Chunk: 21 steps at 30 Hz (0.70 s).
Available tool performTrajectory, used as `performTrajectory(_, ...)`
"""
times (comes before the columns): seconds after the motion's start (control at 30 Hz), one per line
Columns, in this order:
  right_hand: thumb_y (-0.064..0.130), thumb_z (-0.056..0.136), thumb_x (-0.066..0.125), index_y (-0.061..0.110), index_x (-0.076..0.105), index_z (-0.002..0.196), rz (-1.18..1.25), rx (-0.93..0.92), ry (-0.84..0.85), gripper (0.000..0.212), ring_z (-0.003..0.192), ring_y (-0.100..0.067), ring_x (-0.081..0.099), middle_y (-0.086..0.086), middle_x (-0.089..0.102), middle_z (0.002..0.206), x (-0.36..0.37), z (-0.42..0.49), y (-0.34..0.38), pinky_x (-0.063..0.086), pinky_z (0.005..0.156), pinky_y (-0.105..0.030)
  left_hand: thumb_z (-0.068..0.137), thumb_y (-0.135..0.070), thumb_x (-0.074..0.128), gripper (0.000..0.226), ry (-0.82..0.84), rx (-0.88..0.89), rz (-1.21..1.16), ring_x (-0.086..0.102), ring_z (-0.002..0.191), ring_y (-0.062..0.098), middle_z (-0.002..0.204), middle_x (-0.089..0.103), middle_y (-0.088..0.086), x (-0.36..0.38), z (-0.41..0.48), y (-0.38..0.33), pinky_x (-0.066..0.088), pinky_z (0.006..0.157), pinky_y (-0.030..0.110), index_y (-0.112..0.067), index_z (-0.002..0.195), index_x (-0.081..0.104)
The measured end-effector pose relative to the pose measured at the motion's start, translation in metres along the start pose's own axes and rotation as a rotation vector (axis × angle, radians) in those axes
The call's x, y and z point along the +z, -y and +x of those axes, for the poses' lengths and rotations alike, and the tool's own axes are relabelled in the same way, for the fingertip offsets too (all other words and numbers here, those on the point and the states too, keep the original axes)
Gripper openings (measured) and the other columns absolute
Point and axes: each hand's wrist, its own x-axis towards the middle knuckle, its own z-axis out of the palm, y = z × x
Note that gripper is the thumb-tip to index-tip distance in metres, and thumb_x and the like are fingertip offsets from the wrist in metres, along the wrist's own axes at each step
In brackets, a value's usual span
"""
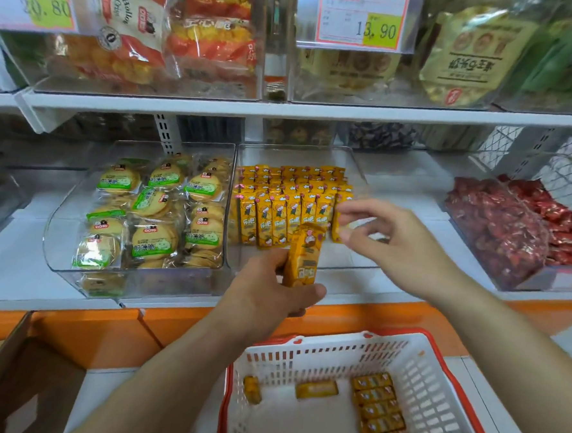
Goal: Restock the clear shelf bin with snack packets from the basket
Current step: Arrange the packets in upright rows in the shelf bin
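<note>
we held one yellow snack packet [304, 256] in our left hand [273, 292], low in the middle of the frame, fingers and thumb wrapped round its lower half, just in front of the clear shelf bin [342, 263]. it was outside the bin, not yet in. we judged the grip was low so that the top was free to slide in beside the rest. its long axis ran nearly upright, the top leaning a little to the right, printed face toward us, much as the standing rows [289, 196] in the bin pointed. our right hand [377, 232], right of centre, reached over the bin's front wall and pinched the end packet [338, 219] of the front row between thumb and fingertips. it was blurred, but likely steadying the row or holding a gap there. the two hands were apart. spare packets [380, 409] lay flat in the white basket [435, 376] at the lower right, so the job looked part done.
</note>
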Motion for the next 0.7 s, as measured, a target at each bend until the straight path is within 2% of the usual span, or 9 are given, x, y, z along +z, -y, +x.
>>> performTrajectory(0.07, 0.029, 0.091, 0.068, 0.036, 0.063, 0.126, 0.109, 0.016, 0.096, 0.036, 0.085, -0.015, 0.064, 0.008, 0.065, 0.12, 0.008, -0.021, 0.003, 0.051, 0.075, -0.022, 0.083, -0.022, 0.084, 0.025, 0.093, 0.006, 0.012, 0.071, 0.073, 0.016, 0.104, 0.068, 0.012, 0.011, -0.003, -0.003, 0.058, 0.068, 0.022, -0.018, 0.105, 0.071)
performTrajectory(0.13, 0.026, 0.093, 0.065, 0.036, 0.063, 0.128, 0.112, 0.006, 0.163, 0.035, 0.086, -0.016, 0.063, 0.016, 0.065, 0.119, 0.009, -0.031, 0.0, 0.052, 0.076, -0.023, 0.084, -0.02, 0.083, 0.027, 0.159, 0.005, 0.013, 0.069, 0.073, 0.01, 0.101, 0.068, 0.005, 0.021, -0.006, -0.005, 0.058, 0.069, 0.022, -0.02, 0.108, 0.073)
performTrajectory(0.2, 0.019, 0.094, 0.066, 0.034, 0.068, 0.117, 0.072, -0.011, 0.13, 0.027, 0.082, -0.016, 0.061, 0.018, 0.068, 0.107, 0.004, -0.036, -0.002, 0.051, 0.076, -0.026, 0.083, -0.017, 0.084, 0.028, 0.136, 0.013, 0.003, 0.069, 0.073, 0.011, 0.102, 0.069, 0.004, 0.026, -0.008, -0.008, 0.06, 0.068, 0.023, -0.021, 0.109, 0.073)
performTrajectory(0.3, 0.013, 0.09, 0.07, 0.024, 0.07, 0.097, 0.129, 0.072, 0.096, 0.013, 0.078, -0.03, 0.062, 0.004, 0.069, 0.097, -0.011, -0.04, -0.01, 0.052, 0.073, -0.039, 0.079, -0.015, 0.086, 0.043, -0.018, 0.035, -0.046, 0.067, 0.074, 0.013, 0.099, 0.069, 0.004, 0.024, -0.006, -0.013, 0.062, 0.069, 0.029, -0.023, 0.117, 0.068)
performTrajectory(0.37, 0.013, 0.086, 0.075, 0.019, 0.068, 0.091, 0.108, 0.093, 0.174, 0.011, 0.072, -0.018, 0.063, 0.004, 0.07, 0.088, -0.018, -0.046, -0.015, 0.049, 0.07, -0.031, 0.075, -0.018, 0.088, 0.045, -0.098, 0.067, -0.122, 0.069, 0.076, 0.011, 0.087, 0.074, -0.002, 0.022, -0.004, -0.015, 0.061, 0.072, 0.03, -0.026, 0.114, 0.067)
performTrajectory(0.47, 0.022, 0.086, 0.076, 0.025, 0.071, 0.094, -0.002, 0.094, 0.345, 0.01, 0.078, -0.014, 0.067, 0.009, 0.073, 0.096, -0.012, -0.057, -0.019, 0.05, 0.07, -0.024, 0.074, -0.015, 0.086, 0.043, -0.143, 0.047, -0.256, 0.075, 0.08, 0.014, 0.085, 0.076, -0.01, 0.027, -0.003, -0.015, 0.063, 0.071, 0.029, -0.022, 0.112, 0.066)
performTrajectory(0.5, 0.025, 0.087, 0.075, 0.028, 0.071, 0.096, -0.03, 0.088, 0.326, 0.01, 0.08, -0.014, 0.069, 0.012, 0.072, 0.098, -0.01, -0.059, -0.02, 0.053, 0.071, -0.027, 0.077, -0.013, 0.085, 0.038, -0.145, 0.05, -0.254, 0.076, 0.08, 0.016, 0.085, 0.076, -0.012, 0.03, -0.003, -0.014, 0.063, 0.07, 0.029, -0.02, 0.11, 0.067)
performTrajectory(0.6, 0.03, 0.089, 0.071, 0.036, 0.061, 0.103, 0.07, 0.113, 0.062, 0.018, 0.084, -0.025, 0.07, 0.012, 0.069, 0.105, -0.009, -0.058, -0.019, 0.059, 0.076, -0.048, 0.081, -0.015, 0.083, 0.031, -0.126, 0.087, -0.191, 0.077, 0.082, 0.018, 0.095, 0.076, -0.007, 0.038, -0.006, -0.012, 0.062, 0.068, 0.031, -0.021, 0.108, 0.07)
performTrajectory(0.7, 0.027, 0.092, 0.069, 0.043, 0.057, 0.12, 0.204, 0.073, 0.068, 0.035, 0.086, -0.02, 0.07, 0.003, 0.063, 0.117, -0.011, -0.056, -0.015, 0.061, 0.077, -0.042, 0.082, -0.013, 0.083, 0.029, -0.097, 0.138, -0.154, 0.076, 0.079, 0.013, 0.094, 0.075, -0.005, 0.046, -0.01, -0.014, 0.056, 0.063, 0.021, -0.022, 0.106, 0.07)
